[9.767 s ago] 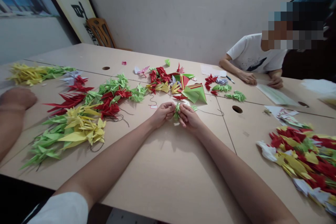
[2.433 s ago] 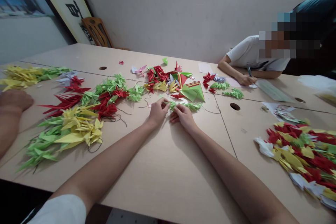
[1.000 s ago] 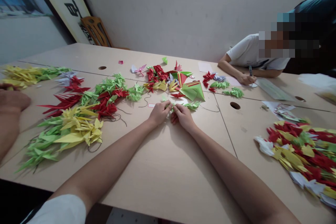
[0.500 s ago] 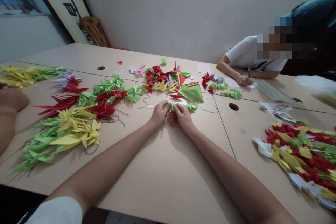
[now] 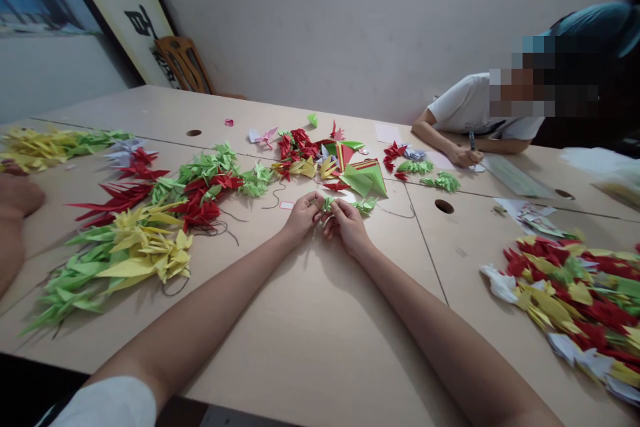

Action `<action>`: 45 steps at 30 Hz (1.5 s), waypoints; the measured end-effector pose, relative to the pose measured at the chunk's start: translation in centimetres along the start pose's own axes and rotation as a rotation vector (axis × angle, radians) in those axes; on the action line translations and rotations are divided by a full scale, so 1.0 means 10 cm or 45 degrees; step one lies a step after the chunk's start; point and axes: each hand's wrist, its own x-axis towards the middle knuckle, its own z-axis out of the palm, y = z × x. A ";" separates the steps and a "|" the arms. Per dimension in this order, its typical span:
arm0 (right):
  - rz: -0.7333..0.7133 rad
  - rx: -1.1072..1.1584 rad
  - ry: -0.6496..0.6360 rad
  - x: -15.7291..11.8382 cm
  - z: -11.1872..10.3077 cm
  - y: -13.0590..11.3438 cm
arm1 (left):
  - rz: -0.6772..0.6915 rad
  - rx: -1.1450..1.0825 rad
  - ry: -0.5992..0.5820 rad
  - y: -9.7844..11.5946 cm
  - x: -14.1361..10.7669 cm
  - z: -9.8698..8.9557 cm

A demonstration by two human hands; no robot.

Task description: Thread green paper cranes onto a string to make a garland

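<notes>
Near the middle of the table [image 5: 320,333], my left hand [image 5: 303,219] and my right hand [image 5: 349,225] are close together, both with pinched fingers. Between their fingertips is a small green folded paper crane [image 5: 327,203], partly covered by the fingers. More green paper cranes [image 5: 367,206] lie just behind my right hand, and a dark thread [image 5: 397,214] trails off to the right of them. A small red-edged label [image 5: 287,205] rests left of my left hand. Behind my hands are a stack of green and red paper sheets [image 5: 364,178] and several red cranes [image 5: 303,143].
Strung green, red and yellow cranes [image 5: 145,240] spread across the left, near another person's hand [image 5: 20,193]. A big heap of mixed cranes [image 5: 575,293] covers the right. Across the table a person in a white shirt [image 5: 465,97] holds a pen [image 5: 472,141]. Cable holes [image 5: 444,207] pierce the tabletop.
My hands stay in nearly the same place, with the green crane between them showing slightly more. The other person's hand at the left edge has shifted a little left.
</notes>
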 end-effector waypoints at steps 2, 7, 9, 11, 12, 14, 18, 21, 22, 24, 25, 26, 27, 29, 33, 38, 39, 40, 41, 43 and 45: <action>-0.003 0.001 0.009 0.00 0.00 0.00 | 0.007 -0.006 0.014 -0.01 0.00 0.00; 0.004 -0.024 0.040 -0.01 0.00 0.01 | 0.082 0.047 0.078 -0.03 -0.01 0.02; 0.020 -0.019 0.052 -0.01 0.01 0.00 | 0.116 0.086 0.114 -0.03 -0.01 0.02; 0.033 -0.005 0.070 -0.02 0.02 0.00 | 0.142 0.116 0.141 -0.04 -0.01 0.02; 0.036 0.004 0.080 -0.02 0.02 0.00 | 0.150 0.126 0.150 -0.05 -0.01 0.02; 0.044 0.021 0.096 -0.02 0.03 0.00 | 0.159 0.141 0.160 -0.06 0.00 0.02; 0.067 0.036 0.094 -0.02 0.03 0.01 | 0.168 0.140 0.159 -0.06 0.00 0.02; 0.084 0.023 0.041 -0.02 0.02 0.00 | 0.130 0.095 0.107 -0.03 0.01 0.01; 0.089 0.017 0.013 -0.01 0.01 -0.01 | 0.099 0.078 0.075 -0.02 0.01 0.00; 0.099 0.004 -0.050 -0.01 -0.01 -0.03 | 0.026 0.057 0.002 0.01 0.02 -0.04; 0.103 -0.002 -0.085 0.00 -0.03 -0.04 | -0.009 0.053 -0.037 0.02 0.03 -0.06; 0.106 -0.010 -0.124 0.00 -0.05 -0.06 | -0.040 0.049 -0.075 0.04 0.03 -0.08; 0.112 -0.018 -0.171 0.00 -0.08 -0.07 | -0.065 0.043 -0.110 0.05 0.04 -0.10; 0.138 -0.031 -0.268 0.01 -0.15 -0.11 | -0.104 0.027 -0.175 0.07 0.04 -0.13; 0.232 -0.083 -0.449 0.03 -0.31 -0.16 | -0.163 0.017 -0.280 0.07 0.05 -0.16; 0.358 -0.101 -0.573 0.03 -0.41 -0.22 | -0.155 0.089 -0.348 0.05 0.05 -0.17; 0.368 -0.085 -0.563 0.03 -0.40 -0.23 | -0.144 0.097 -0.336 0.05 0.05 -0.17; 0.368 -0.063 -0.545 0.02 -0.38 -0.23 | -0.131 0.097 -0.313 0.05 0.04 -0.17; 0.358 -0.040 -0.517 0.01 -0.36 -0.24 | -0.119 0.091 -0.282 0.06 0.04 -0.16; 0.309 0.006 -0.445 0.01 -0.30 -0.23 | -0.103 0.066 -0.211 0.06 0.02 -0.13; 0.247 0.054 -0.365 0.00 -0.24 -0.20 | -0.086 0.032 -0.135 0.05 0.01 -0.10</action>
